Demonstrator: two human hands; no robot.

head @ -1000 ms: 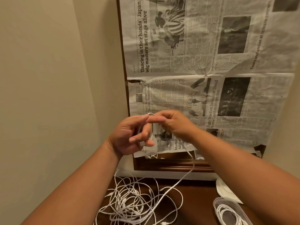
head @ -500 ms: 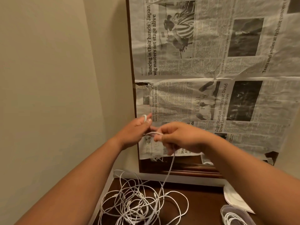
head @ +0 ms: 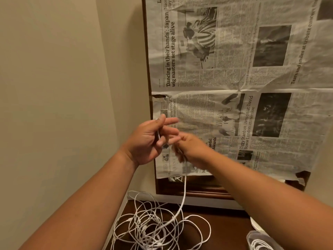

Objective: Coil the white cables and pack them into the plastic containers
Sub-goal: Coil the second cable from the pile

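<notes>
Both forearms bare, reaching up and forward from the lower corners and converging mid-frame. Left forearm (head: pixel 81 204) rises from lower left, and the wrist is roughly straight. Left hand (head: pixel 147 141) has its palm turned toward the right hand, thumb up, index finger stretched forward, and lower fingers bent inward. A strand of white cable (head: pixel 184 192) crosses the bent fingers and is held there. Right forearm (head: pixel 261 192) comes in from lower right at a shallower angle. Right hand (head: pixel 193 150) is motion-blurred, knuckles up, fingers curled and pinching the same cable just beside the left fingertips. The two hands are nearly touching; actual contact cannot be told through the blur.
</notes>
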